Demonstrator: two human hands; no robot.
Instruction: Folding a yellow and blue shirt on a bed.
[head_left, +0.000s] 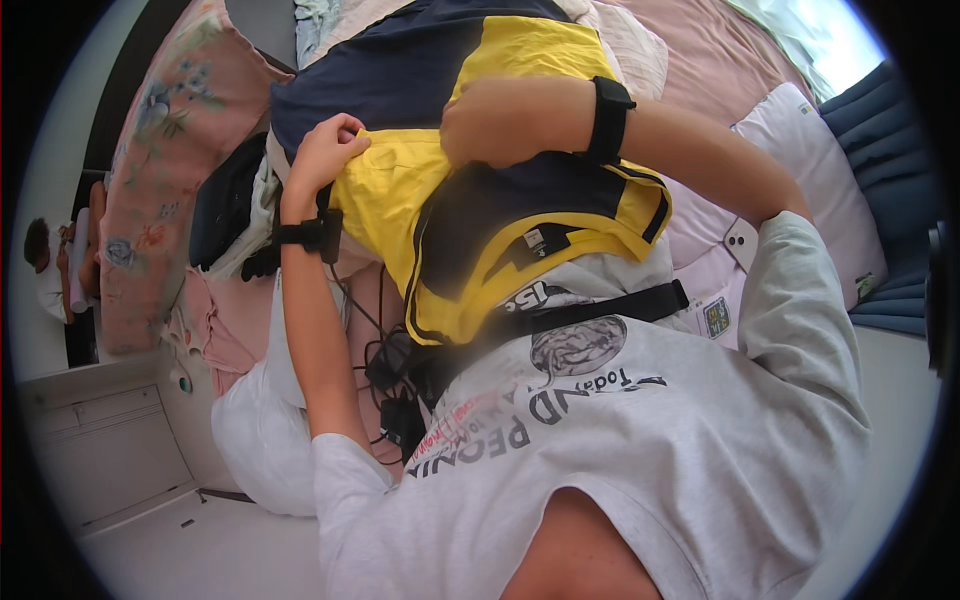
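Note:
A navy and yellow short-sleeved shirt lies spread in front of me, its yellow collar towards my body. My left hand pinches the edge of its yellow part between thumb and fingers, at the left side. Curled over the middle of the same shirt, my right hand is slightly blurred; its fingertips are hidden, so its hold on the cloth does not show clearly. Both wrists wear black straps.
Dark folded clothes lie at the left, near a pink floral cloth. Black cables and adapters and a white plastic bag are beside me. At the right are a white pillow and a phone. A person is far left.

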